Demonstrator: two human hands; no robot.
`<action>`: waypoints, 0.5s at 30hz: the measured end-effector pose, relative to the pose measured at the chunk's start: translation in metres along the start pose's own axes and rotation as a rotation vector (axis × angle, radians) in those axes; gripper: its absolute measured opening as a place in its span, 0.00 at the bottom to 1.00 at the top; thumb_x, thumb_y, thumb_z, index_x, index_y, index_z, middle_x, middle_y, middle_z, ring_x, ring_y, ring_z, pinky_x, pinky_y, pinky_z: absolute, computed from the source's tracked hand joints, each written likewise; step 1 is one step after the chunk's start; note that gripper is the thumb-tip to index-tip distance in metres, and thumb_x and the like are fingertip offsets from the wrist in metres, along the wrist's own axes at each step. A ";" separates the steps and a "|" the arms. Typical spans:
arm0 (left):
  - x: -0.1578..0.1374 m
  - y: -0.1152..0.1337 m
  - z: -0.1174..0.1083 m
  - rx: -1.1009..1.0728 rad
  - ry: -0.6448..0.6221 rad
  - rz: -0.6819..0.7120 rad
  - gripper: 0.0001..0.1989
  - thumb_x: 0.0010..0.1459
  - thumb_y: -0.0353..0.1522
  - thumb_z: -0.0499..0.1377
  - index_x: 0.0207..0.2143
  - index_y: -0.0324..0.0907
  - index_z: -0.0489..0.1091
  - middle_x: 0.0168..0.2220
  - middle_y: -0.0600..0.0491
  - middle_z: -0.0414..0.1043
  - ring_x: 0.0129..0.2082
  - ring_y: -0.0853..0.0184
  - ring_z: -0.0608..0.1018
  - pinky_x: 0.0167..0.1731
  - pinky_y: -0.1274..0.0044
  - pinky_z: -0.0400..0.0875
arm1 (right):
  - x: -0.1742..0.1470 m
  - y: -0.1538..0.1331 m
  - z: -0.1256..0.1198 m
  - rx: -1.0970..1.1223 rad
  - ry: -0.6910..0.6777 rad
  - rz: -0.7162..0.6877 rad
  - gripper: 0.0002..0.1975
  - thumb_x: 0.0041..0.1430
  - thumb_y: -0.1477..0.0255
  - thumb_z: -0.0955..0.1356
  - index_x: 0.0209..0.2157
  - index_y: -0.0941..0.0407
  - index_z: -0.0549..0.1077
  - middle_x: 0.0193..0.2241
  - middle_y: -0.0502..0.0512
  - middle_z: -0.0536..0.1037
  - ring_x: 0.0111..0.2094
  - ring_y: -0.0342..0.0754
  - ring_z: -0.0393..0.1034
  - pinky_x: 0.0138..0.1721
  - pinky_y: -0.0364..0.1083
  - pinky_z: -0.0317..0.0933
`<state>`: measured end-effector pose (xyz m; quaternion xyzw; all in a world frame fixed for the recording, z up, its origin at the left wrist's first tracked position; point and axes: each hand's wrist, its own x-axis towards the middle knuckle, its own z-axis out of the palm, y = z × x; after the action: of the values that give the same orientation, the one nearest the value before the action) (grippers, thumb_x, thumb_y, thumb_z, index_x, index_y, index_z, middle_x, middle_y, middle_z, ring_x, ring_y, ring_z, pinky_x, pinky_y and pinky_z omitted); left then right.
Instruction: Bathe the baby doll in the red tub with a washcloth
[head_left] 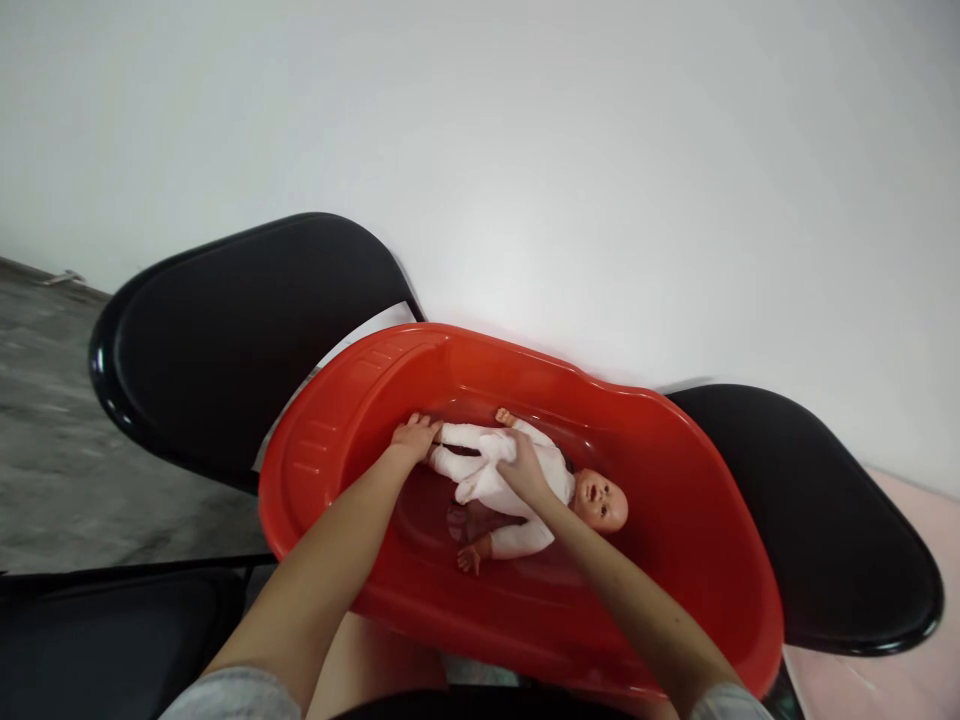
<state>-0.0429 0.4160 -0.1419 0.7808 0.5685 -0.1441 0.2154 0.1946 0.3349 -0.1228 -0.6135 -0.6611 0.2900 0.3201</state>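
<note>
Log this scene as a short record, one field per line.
Container: red plastic baby bathtub
Contents: baby doll, lying on its back, head toward the right of the picture
Clothing: white outfit on the doll
Left hand: at the doll's feet; grip unclear
Right hand: on the outfit at the doll's middle; grip unclear
Beside the tub: left black seat and right black seat, both partly covered by it
Between tub and left seat: white sheet
Background: pale wall, grey floor
</note>
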 end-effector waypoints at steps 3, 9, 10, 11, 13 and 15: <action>0.001 -0.001 0.000 -0.009 0.009 0.005 0.41 0.57 0.30 0.63 0.71 0.50 0.54 0.72 0.44 0.53 0.71 0.50 0.54 0.64 0.60 0.61 | -0.023 0.016 -0.045 -0.375 0.002 0.070 0.32 0.51 0.78 0.65 0.60 0.60 0.67 0.60 0.66 0.69 0.62 0.57 0.63 0.65 0.55 0.56; 0.003 -0.002 0.001 -0.042 0.024 0.014 0.44 0.51 0.27 0.65 0.70 0.50 0.57 0.71 0.45 0.56 0.71 0.49 0.55 0.65 0.60 0.60 | -0.066 0.057 -0.055 -0.857 -0.220 0.076 0.37 0.57 0.70 0.73 0.66 0.62 0.64 0.69 0.73 0.58 0.69 0.67 0.53 0.68 0.62 0.51; 0.003 -0.002 0.001 -0.038 0.022 0.018 0.45 0.50 0.26 0.65 0.70 0.49 0.57 0.70 0.45 0.56 0.71 0.50 0.55 0.65 0.61 0.60 | -0.069 0.063 -0.049 -0.873 -0.220 0.061 0.38 0.57 0.70 0.73 0.67 0.63 0.63 0.70 0.73 0.56 0.71 0.67 0.51 0.68 0.63 0.49; 0.003 -0.003 0.001 -0.034 0.019 0.021 0.46 0.50 0.25 0.65 0.70 0.49 0.56 0.71 0.45 0.56 0.71 0.50 0.55 0.65 0.61 0.60 | -0.070 0.068 -0.043 -0.874 -0.216 0.054 0.39 0.57 0.72 0.73 0.68 0.64 0.62 0.70 0.75 0.55 0.71 0.66 0.49 0.69 0.63 0.48; 0.003 -0.003 0.001 -0.032 0.016 0.024 0.45 0.50 0.23 0.64 0.70 0.49 0.56 0.71 0.45 0.56 0.71 0.50 0.55 0.65 0.62 0.60 | -0.070 0.076 -0.032 -0.841 -0.218 0.055 0.38 0.58 0.76 0.71 0.69 0.65 0.60 0.70 0.76 0.53 0.72 0.64 0.48 0.69 0.62 0.50; 0.003 -0.003 0.000 -0.034 0.018 0.024 0.43 0.53 0.24 0.62 0.70 0.49 0.56 0.71 0.45 0.56 0.71 0.51 0.55 0.65 0.62 0.60 | -0.067 0.079 -0.020 -0.785 -0.233 0.033 0.38 0.59 0.81 0.67 0.70 0.64 0.58 0.71 0.75 0.50 0.72 0.62 0.47 0.68 0.61 0.54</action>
<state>-0.0449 0.4188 -0.1438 0.7849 0.5636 -0.1247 0.2253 0.2631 0.2744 -0.1761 -0.6627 -0.7434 0.0883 -0.0200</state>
